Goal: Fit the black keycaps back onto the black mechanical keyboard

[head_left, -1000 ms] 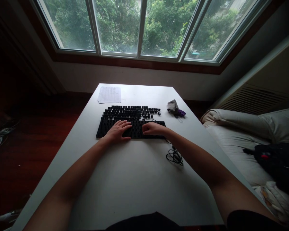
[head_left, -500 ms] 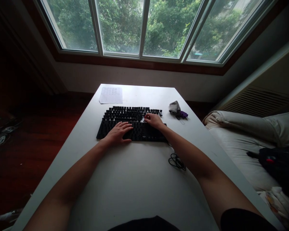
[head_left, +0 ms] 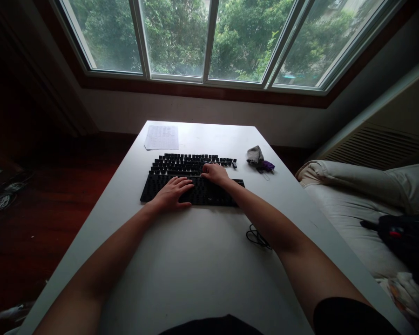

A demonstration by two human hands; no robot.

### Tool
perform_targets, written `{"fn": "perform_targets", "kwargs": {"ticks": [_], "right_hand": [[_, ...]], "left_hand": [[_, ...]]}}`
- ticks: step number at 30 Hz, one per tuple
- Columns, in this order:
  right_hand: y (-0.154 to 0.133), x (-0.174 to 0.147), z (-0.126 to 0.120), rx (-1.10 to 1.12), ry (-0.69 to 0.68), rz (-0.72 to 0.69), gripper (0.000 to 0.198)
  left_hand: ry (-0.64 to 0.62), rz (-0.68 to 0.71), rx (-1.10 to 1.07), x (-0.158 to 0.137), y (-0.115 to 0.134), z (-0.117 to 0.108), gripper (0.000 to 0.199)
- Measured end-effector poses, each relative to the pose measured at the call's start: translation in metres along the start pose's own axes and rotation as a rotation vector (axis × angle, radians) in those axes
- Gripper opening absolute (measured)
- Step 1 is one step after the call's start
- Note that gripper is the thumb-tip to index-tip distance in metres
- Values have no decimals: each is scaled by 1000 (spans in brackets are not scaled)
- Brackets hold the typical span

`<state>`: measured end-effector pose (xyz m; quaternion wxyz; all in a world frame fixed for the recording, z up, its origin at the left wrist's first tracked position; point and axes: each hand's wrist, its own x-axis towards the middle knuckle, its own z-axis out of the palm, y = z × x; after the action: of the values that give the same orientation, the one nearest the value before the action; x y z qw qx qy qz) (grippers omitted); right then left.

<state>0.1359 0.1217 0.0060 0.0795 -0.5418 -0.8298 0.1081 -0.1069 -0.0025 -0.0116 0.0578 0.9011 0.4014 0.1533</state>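
Observation:
A black keyboard (head_left: 214,193) lies on the white table, its long side towards me. Behind it stand several rows of loose black keycaps (head_left: 176,164). My left hand (head_left: 172,192) rests on the left half of the keyboard with its fingers stretched out and the thumb apart. Over the keyboard's back edge, my right hand (head_left: 214,173) reaches in among the nearest keycaps, its fingers bent together. What its fingertips hold, if anything, is too small and hidden to make out.
A printed sheet of paper (head_left: 161,137) lies at the table's far left. Grey and purple cloths (head_left: 255,156) sit at the right. A coiled black cable (head_left: 256,237) lies under my right forearm. A light sofa (head_left: 338,200) stands right of the white table (head_left: 192,270).
My right hand has moved a little to the left along the keycap rows, its fingers still bent. The left hand has stayed in place on the keyboard.

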Motion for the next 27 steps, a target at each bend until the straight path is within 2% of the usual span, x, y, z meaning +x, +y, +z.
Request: {"fn": "perform_targets", "kwargs": {"ticks": [10,17,23,27], "right_hand": [[-2,0,-1,-62,5,16,23],[-2,-3,-4,-76,-9,-35,21],[3,-18,-20,18,42,-112,20],[4,-39,-32,227,-105,-255,22]], "left_hand": [[-1,-2,-3,-1,-1,0,77],[9,0,-10,-2,0,-2,75],[4,-9,-7,-2,0,-1,75],[0,-5,-13,-3,-2,1,76]]}}
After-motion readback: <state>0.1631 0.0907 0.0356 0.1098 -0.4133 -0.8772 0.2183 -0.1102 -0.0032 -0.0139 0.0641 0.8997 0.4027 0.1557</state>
